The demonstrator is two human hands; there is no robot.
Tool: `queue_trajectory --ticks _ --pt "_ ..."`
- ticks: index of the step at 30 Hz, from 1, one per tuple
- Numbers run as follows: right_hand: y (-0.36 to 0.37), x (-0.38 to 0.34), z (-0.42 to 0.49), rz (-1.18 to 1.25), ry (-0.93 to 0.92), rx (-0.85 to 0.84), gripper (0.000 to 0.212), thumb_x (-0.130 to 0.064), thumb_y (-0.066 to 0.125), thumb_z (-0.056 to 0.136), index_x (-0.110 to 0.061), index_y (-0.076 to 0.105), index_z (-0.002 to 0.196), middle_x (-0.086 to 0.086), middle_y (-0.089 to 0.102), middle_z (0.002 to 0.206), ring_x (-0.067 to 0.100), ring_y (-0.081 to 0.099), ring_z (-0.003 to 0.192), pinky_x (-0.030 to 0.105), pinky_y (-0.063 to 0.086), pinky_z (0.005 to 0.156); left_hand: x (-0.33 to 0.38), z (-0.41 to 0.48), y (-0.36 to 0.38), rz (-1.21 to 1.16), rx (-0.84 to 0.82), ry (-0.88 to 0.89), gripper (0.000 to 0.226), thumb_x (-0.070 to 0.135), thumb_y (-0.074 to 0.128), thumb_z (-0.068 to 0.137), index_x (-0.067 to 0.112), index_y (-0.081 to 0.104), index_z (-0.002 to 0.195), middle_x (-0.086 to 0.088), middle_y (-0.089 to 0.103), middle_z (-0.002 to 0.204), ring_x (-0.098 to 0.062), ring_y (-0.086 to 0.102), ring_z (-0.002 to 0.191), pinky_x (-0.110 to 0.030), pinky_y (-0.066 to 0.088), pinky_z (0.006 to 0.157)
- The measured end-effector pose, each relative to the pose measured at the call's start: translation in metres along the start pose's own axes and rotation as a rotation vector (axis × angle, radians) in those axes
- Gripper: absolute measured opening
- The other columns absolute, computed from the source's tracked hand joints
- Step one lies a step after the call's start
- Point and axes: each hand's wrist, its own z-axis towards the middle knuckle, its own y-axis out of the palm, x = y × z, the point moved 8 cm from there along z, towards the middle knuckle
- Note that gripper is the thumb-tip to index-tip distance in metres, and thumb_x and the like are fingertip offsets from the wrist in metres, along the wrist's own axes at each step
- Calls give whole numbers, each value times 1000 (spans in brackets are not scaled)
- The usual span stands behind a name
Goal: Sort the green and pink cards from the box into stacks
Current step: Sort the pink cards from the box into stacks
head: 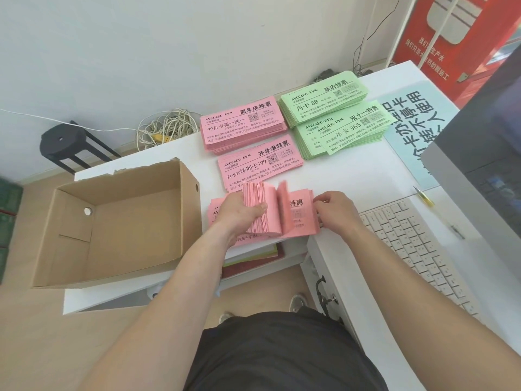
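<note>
A thick bundle of pink cards (293, 213) lies at the near edge of the white table (366, 170). My left hand (242, 213) grips the bundle's left half and bends those cards upward. My right hand (335, 210) pinches the bundle's right end. Beyond it lie two pink stacks (242, 122) (259, 167) and two green stacks (321, 98) (344, 131). The cardboard box (118, 221) stands open to the left with no cards visible inside.
A white keyboard (417, 249) and a monitor (485, 153) sit to the right, with a light blue sign (414, 131) beside the green stacks. A yellow pen (424, 196) lies near the keyboard. A cable tangle (166, 128) and a black stool (67, 142) are behind the table.
</note>
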Motion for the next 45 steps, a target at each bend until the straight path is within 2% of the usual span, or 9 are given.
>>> queue_trajectory --ticks 3,7,12,24,30,33,37,39,45 --pt "0 0 -1 -2 6 -5 26 -20 51 86 -23 70 103 1 73 105 27 72 92 46 58 89 0 -1 -1 7 -1 -1 35 15 70 93 9 64 127 -6 71 119 -24 64 112 -47 46 106" --pt "0 -1 -3 -6 6 -12 24 -19 50 85 -24 69 98 1 73 102 26 72 92 47 59 88 1 0 0 15 -13 6 24 11 67 95 11 67 119 -6 73 115 -26 66 110 -48 47 105" --pt "1 0 -3 -10 9 -18 23 -20 52 84 -24 69 99 2 74 101 26 71 93 47 58 89 -1 1 0 17 -11 6 26 10 64 96 11 66 122 -6 72 115 -26 65 109 -48 47 105" --pt "0 0 -4 -15 17 -12 23 -22 53 89 -21 70 104 3 72 103 27 71 96 47 57 91 -6 6 -1 41 -28 -10 19 16 64 96 13 68 114 -4 75 105 -27 68 102 -50 50 100" --pt "0 -2 -4 -30 12 -15 24 -21 52 91 -21 69 106 4 72 107 28 70 97 47 57 92 -11 11 -2 35 -45 -25 25 24 67 86 14 67 108 -8 74 104 -32 68 102 -54 51 98" --pt "0 -2 -5 -33 14 -16 24 -21 51 91 -20 69 107 4 71 107 28 69 98 47 57 92 -11 13 -2 32 -54 -25 38 32 66 76 13 66 110 -9 73 106 -32 67 103 -54 51 98" --pt "0 -4 -6 -42 9 -16 21 -21 51 91 -21 68 104 3 71 106 27 69 97 46 57 91 -8 10 -2 40 -54 -20 19 18 64 93 11 66 111 -9 74 104 -30 69 100 -53 52 97" --pt "0 -4 -6 -44 7 -14 20 -20 51 91 -22 68 103 3 71 106 27 69 97 46 57 91 -6 8 -2 41 -50 -14 16 16 63 95 12 68 109 -8 75 102 -30 70 99 -52 53 96" --pt "0 -6 -8 -46 8 -12 21 -21 51 90 -23 68 103 3 71 106 27 69 97 46 57 91 -11 13 0 51 -70 -4 33 32 65 80 18 69 109 -3 76 103 -29 69 101 -53 52 96"
